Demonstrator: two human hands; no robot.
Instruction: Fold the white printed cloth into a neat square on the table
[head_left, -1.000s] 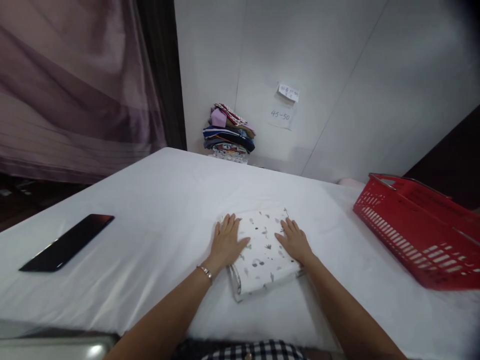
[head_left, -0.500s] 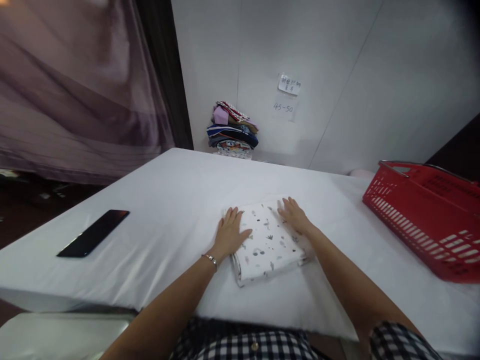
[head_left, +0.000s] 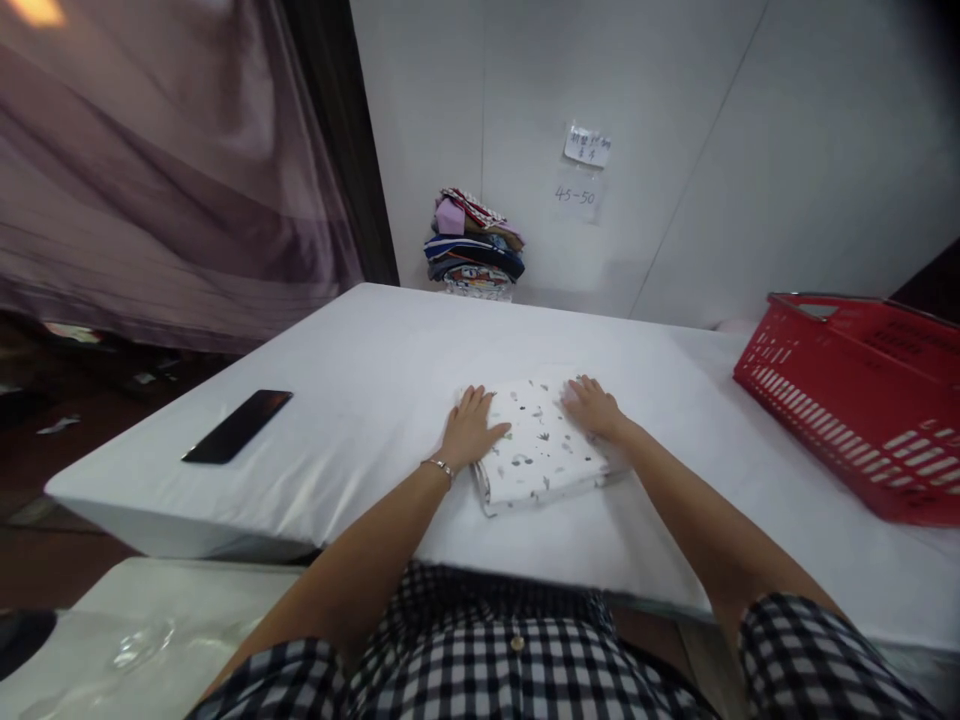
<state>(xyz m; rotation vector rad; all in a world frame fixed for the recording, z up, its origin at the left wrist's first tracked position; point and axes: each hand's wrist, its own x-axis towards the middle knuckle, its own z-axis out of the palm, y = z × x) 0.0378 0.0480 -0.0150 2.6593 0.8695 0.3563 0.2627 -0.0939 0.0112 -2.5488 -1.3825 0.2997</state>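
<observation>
A folded white cloth (head_left: pixel 541 455) with small grey-green printed motifs lies flat on the white-covered table (head_left: pixel 360 360) in front of me. My left hand (head_left: pixel 471 428) rests on its left edge, fingers stretched out and thumb spread over the print. On the opposite side, my right hand (head_left: pixel 594 408) lies flat over the cloth's right edge, its fingers pointing to the far left corner. Neither hand grips the fabric. The layers of the fold show at the near left corner.
A black phone-like slab (head_left: pixel 238 427) lies at the table's left. To the right stands a red slotted basket (head_left: pixel 855 405). Behind the far edge is a stack of folded clothes (head_left: pixel 476 245) against the wall, near paper notes (head_left: pixel 587 148). A pale plastic lid or bin (head_left: pixel 172 610) sits below left.
The camera view has tilted down slightly, so the table and basket appear higher in the picture. Both hands stay flat on the cloth, with little visible movement against it.
</observation>
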